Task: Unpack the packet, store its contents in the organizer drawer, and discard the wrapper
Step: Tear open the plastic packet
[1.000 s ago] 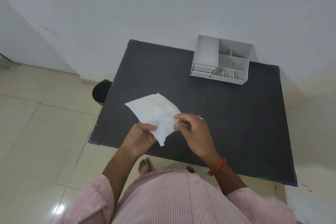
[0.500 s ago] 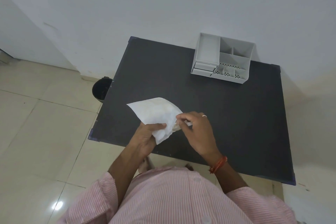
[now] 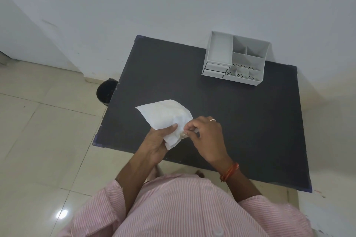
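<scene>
Fingers (image 3: pixel 192 124) still pinch the packet (image 3: pixel 163 113), seemingly unopened

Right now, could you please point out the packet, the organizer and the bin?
packet (image 3: pixel 163 115), head view, flat white face.
organizer (image 3: pixel 219 52), head view, bare left tray floor.
bin (image 3: pixel 105 90), head view, dark inside.

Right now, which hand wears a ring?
The right hand, pinching the packet: it carries a ring; the left hand, gripping the packet, shows none.

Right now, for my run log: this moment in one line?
phase: opening packet | left hand: holds packet | right hand: pinches packet edge | organizer: untouched | bin: beside table
</scene>
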